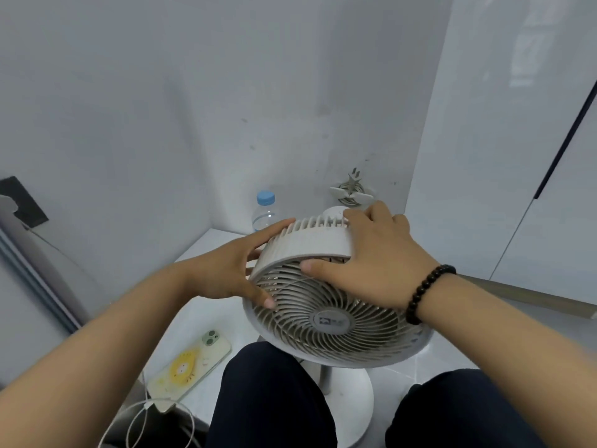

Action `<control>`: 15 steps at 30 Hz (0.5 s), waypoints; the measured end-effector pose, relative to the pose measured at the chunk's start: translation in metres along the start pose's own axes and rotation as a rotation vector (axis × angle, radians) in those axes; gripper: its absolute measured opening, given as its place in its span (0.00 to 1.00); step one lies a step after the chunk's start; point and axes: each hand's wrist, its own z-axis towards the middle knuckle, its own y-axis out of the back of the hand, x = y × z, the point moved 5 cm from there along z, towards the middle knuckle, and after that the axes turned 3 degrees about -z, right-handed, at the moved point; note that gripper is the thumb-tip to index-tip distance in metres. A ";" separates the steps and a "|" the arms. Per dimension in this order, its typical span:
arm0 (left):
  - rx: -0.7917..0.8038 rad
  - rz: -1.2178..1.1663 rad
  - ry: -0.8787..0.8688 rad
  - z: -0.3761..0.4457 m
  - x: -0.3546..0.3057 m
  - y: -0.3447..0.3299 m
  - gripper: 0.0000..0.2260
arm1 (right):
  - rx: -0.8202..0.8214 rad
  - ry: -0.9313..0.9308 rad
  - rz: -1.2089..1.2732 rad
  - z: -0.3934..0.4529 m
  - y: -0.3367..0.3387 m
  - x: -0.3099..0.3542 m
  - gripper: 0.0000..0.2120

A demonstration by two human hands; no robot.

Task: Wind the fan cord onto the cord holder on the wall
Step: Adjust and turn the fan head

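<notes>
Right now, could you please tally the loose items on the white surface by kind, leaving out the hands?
Fan: 1
Water bottle: 1
Phone: 1
White charging cable: 1
Total: 4

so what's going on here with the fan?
A person has both hands on the white fan, gripping its head. The left hand holds the left rim with the thumb on the front grille; the right hand wraps over the top, thumb on the grille. On the wall behind, the cord holder seems to have cord wound on it, with the plug sticking up. A water bottle stands by the wall; a phone lies charging at lower left.
</notes>
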 end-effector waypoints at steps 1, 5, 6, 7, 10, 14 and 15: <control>0.008 0.005 0.001 0.001 0.001 0.003 0.50 | 0.036 0.023 0.011 0.001 0.003 -0.001 0.43; -0.002 -0.022 0.019 0.004 0.005 0.006 0.47 | 0.033 0.126 0.044 0.006 0.011 -0.013 0.40; -0.017 -0.028 0.020 0.006 0.006 0.005 0.47 | 0.018 0.138 0.072 0.008 0.009 -0.017 0.39; -0.036 -0.033 0.015 0.007 0.006 0.004 0.48 | 0.013 0.144 0.110 0.009 0.005 -0.022 0.40; -0.080 -0.076 -0.006 0.009 0.008 0.001 0.47 | -0.001 0.152 0.207 0.016 -0.006 -0.036 0.42; -0.197 -0.113 -0.003 0.005 0.008 -0.003 0.49 | -0.010 0.166 0.232 0.028 -0.005 -0.044 0.42; -0.249 -0.099 -0.010 0.003 0.005 -0.004 0.51 | -0.007 0.164 0.231 0.032 -0.004 -0.045 0.42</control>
